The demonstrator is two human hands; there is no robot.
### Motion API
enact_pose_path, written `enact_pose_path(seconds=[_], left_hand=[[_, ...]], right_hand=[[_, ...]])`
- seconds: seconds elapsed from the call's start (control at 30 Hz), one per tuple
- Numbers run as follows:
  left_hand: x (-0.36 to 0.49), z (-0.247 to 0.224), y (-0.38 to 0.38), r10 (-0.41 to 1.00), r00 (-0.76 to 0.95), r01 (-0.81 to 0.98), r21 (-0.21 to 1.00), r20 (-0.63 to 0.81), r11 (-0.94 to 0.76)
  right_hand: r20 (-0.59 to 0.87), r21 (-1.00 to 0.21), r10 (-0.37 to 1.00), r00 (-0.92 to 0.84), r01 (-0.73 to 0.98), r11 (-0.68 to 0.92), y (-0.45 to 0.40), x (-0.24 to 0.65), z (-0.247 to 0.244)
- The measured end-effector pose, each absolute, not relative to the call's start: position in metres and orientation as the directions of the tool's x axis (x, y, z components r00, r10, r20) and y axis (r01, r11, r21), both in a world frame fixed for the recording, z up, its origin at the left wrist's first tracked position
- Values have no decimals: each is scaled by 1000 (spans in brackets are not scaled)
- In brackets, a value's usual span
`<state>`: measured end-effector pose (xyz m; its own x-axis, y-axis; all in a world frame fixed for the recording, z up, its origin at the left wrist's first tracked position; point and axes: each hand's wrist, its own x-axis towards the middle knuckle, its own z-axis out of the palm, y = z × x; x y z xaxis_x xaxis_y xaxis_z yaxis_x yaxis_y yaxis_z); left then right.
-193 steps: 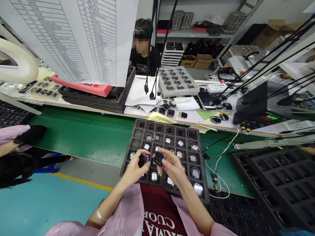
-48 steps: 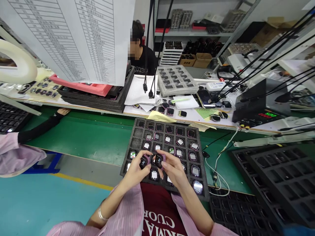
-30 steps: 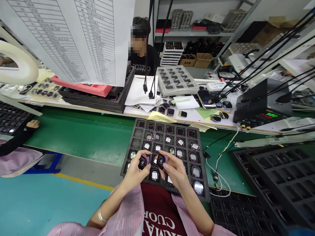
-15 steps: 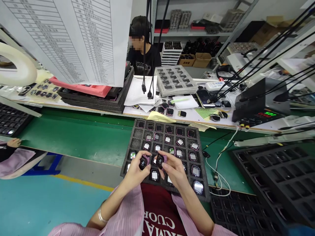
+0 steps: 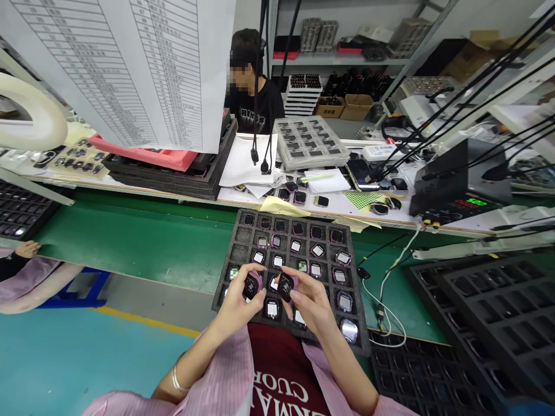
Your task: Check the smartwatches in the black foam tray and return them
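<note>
My left hand (image 5: 237,297) pinches a smartwatch body (image 5: 252,285) with a dark face and a purple rim between thumb and fingers. A similar purple-rimmed watch body (image 5: 285,285) is gripped in my right hand (image 5: 310,297), a short gap to the right. Both faces tilt up toward me, with faint marks on the dark glass. Below them lies a black foam tray (image 5: 240,252) whose compartments hold several more watch bodies, some with lit white screens and the back row dark. My hands hide part of its middle.
Across the green bench (image 5: 143,237) stands a white shelf with a clear tray (image 5: 310,141), stacked black foam (image 5: 165,179) and a power supply (image 5: 462,179). More foam trays (image 5: 489,323) lie right. Cables (image 5: 265,164) hang ahead. A co-worker (image 5: 255,86) sits opposite; another person's hand (image 5: 28,249) shows left.
The watch body in my right hand has shifted slightly right and turned its face more toward me. My left hand has barely moved and keeps its hold.
</note>
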<state>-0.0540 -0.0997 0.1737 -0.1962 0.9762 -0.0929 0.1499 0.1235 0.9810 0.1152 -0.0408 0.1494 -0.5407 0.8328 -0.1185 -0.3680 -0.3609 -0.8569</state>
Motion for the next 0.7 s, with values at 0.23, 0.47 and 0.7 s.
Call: enact_pose_path(seconds=[0.23, 0.47, 0.7], left_hand=[[-54, 178, -99, 972, -198, 135, 979, -127, 155], [-56, 170, -98, 969, -202, 126, 978, -141, 168], [-64, 165, -98, 967, -32, -215, 947, -251, 239]], right_hand=[[-118, -865, 829, -547, -353, -356, -41, 117, 149], [-143, -850, 785, -602, -331, -409, -40, 114, 150], [-162, -861, 758, -632, -284, -422, -36, 116, 154]])
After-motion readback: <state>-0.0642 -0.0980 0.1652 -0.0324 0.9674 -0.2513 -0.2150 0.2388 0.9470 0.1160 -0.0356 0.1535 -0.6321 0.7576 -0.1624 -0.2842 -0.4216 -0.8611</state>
